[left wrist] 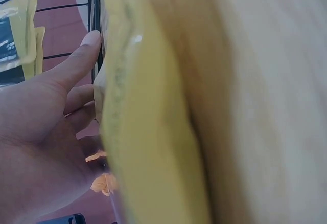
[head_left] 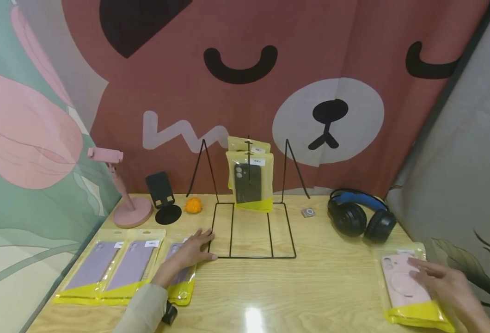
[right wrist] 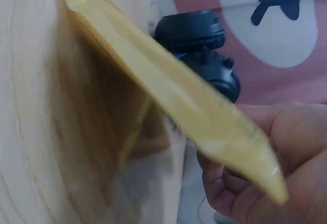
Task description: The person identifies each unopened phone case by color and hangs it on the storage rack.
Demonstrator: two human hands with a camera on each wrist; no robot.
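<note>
A wood-grain table (head_left: pixel 303 282) stands before three hangings: a floral curtain (head_left: pixel 28 134) on the left of the frame, a brown bear curtain (head_left: pixel 245 106) across the middle and a grey curtain (head_left: pixel 465 125) on the right. From the left come one pink phone stand (head_left: pixel 133 213), one black phone stand (head_left: pixel 162 189) and, in the lower left, three yellow-bottomed packages (head_left: pixel 130 293) side by side, each with one purple phone case (head_left: pixel 93 263) inside. Over the rightmost of these, left of centre, reaches the left hand (head_left: pixel 188 253), its arm in one beige sleeve (head_left: pixel 147 303); its fingers are loosely extended, gripping nothing, at the left side of one black wire rack (head_left: pixel 253 257), though firm contact is hard to judge. One fuzzy orange ball (head_left: pixel 193 205) sits just beyond the hand. On the rack, at the centre of the frame, two packages hang one behind the other: the front package (head_left: pixel 254 204) shows a black phone case (head_left: pixel 247 185), while the rear package (head_left: pixel 234 144) is mostly hidden. To the rack's right are one small square object (head_left: pixel 308 212), too small to identify, and one pair of black headphones (head_left: pixel 349 219) with two ear cups and a blue-lined band. In the lower right is one pink-case package (head_left: pixel 411 314), holding a pink phone case (head_left: pixel 403 282); the right hand (head_left: pixel 449 284) pinches it by its right edge, and the right wrist view shows it tilted.
</note>
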